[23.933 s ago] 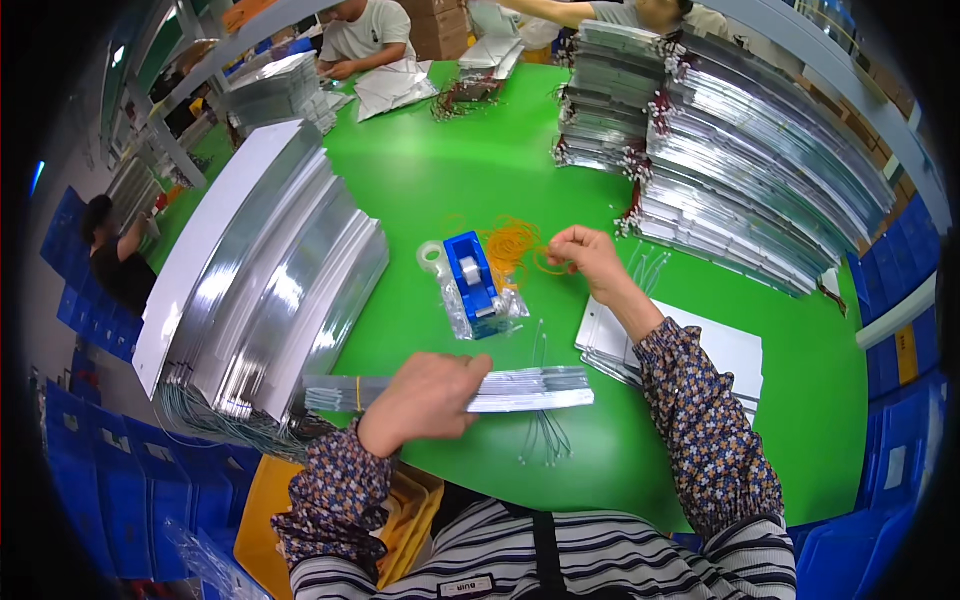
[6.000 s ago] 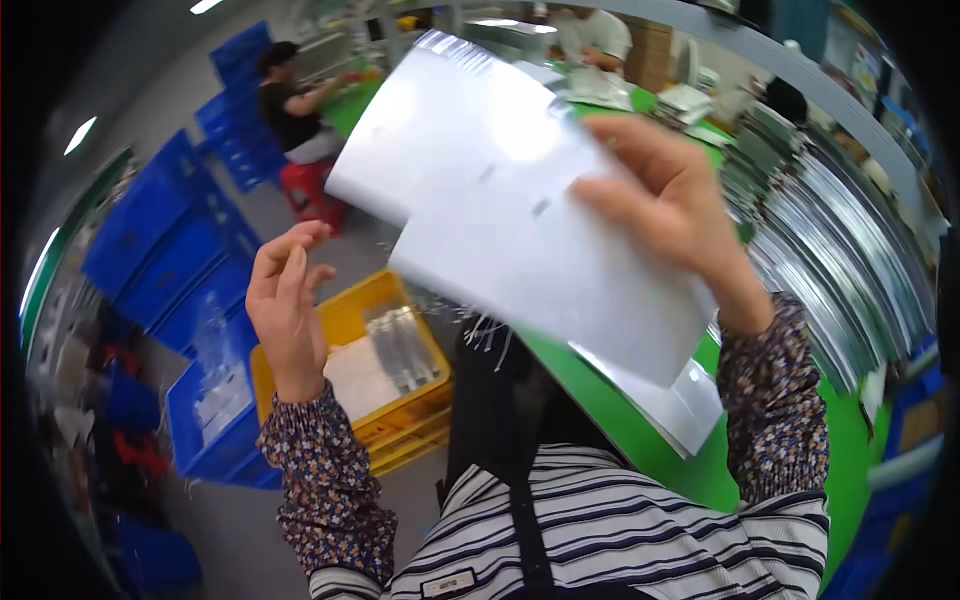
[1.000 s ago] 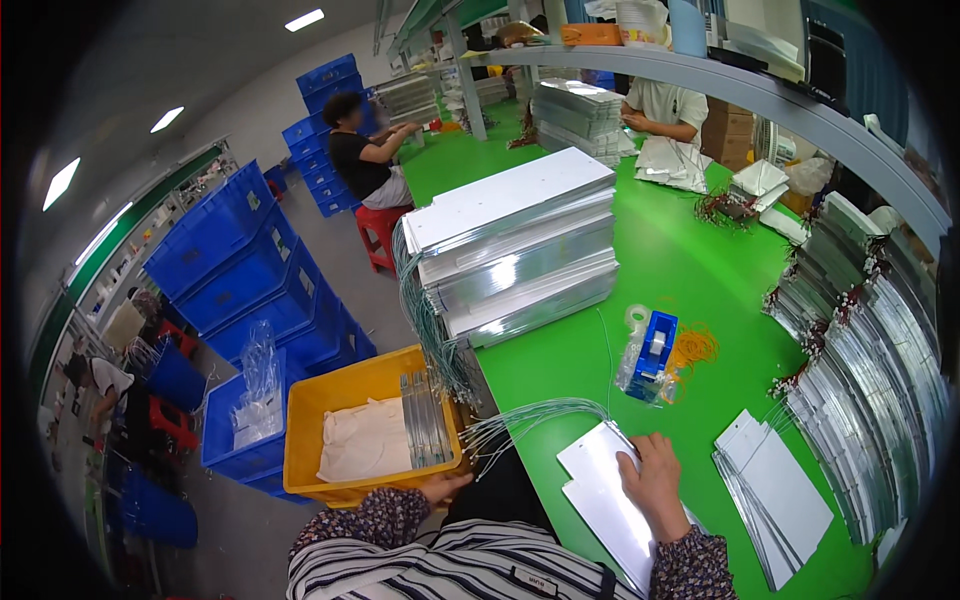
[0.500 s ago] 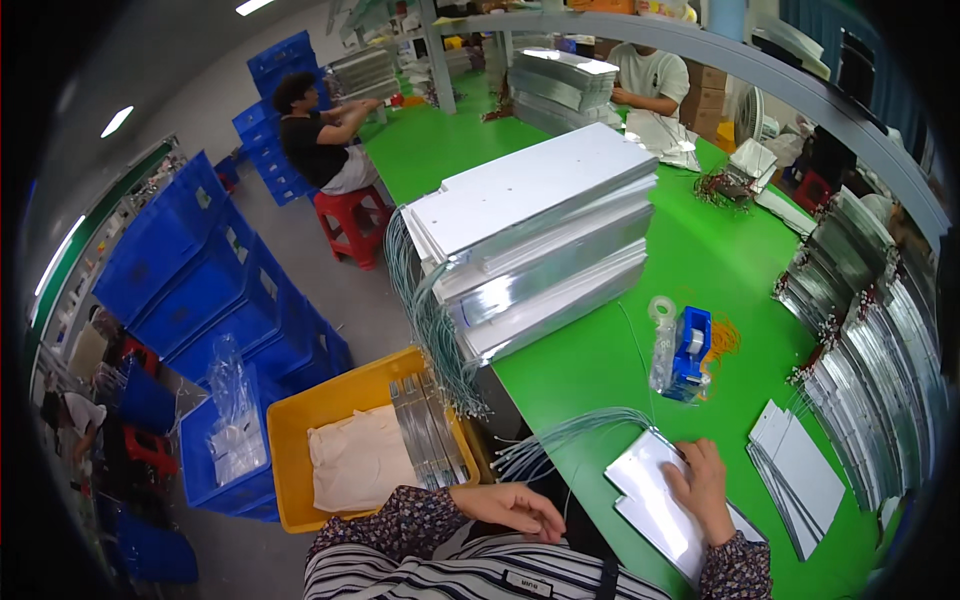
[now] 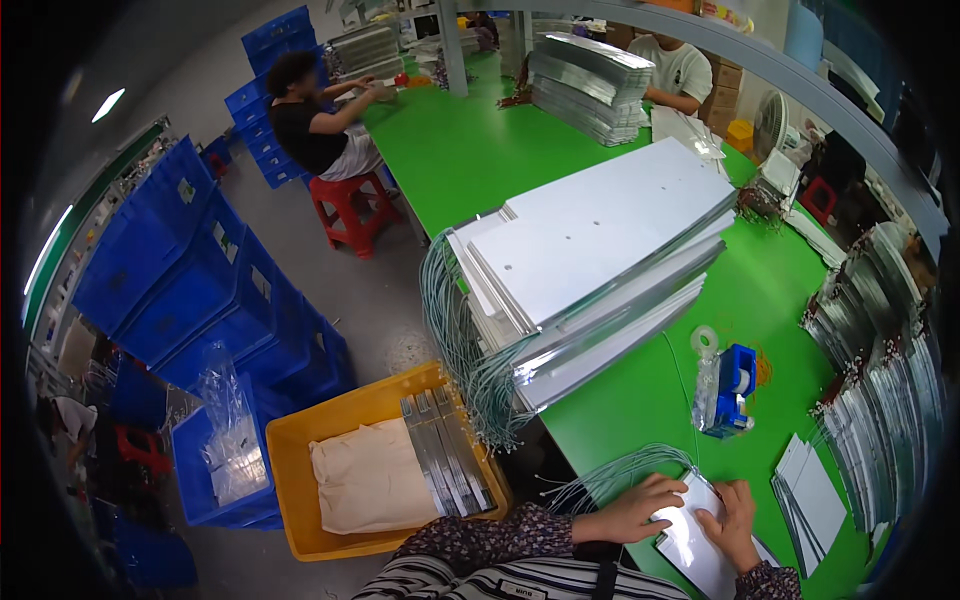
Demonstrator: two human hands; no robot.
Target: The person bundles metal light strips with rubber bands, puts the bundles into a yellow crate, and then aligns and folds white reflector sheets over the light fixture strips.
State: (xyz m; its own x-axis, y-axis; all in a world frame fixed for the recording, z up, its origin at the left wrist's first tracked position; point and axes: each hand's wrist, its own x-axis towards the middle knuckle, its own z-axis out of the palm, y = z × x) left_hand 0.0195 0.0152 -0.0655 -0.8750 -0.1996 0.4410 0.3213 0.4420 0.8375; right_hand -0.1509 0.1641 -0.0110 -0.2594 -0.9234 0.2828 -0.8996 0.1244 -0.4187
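A glossy white flat panel [image 5: 692,545] lies on the green table close to my body, and thin grey-green wires [image 5: 625,470] run left from its far end. My left hand [image 5: 640,508] is at the panel's left edge, fingers bent against it. Across the right side lies my right hand [image 5: 735,522], its thumb on the glossy face and its fingers curled over the edge. Both hands hold the panel; the undersides of the fingers are hidden. Beyond them stands a tall stack of white panels [image 5: 610,235], with a thick bundle of wires [image 5: 460,350] hanging off its left end.
A blue tape dispenser [image 5: 738,390] stands right of the stack. Further right are a few white panels [image 5: 815,500] and curved rows of silvery panels [image 5: 880,410]. A yellow bin [image 5: 290,480] and stacked blue crates [image 5: 200,270] are at left. Two people sit at the table's far side.
My left hand has moved right from in front of my body onto the panel. My right hand stays on it. The whole view has shifted a little.
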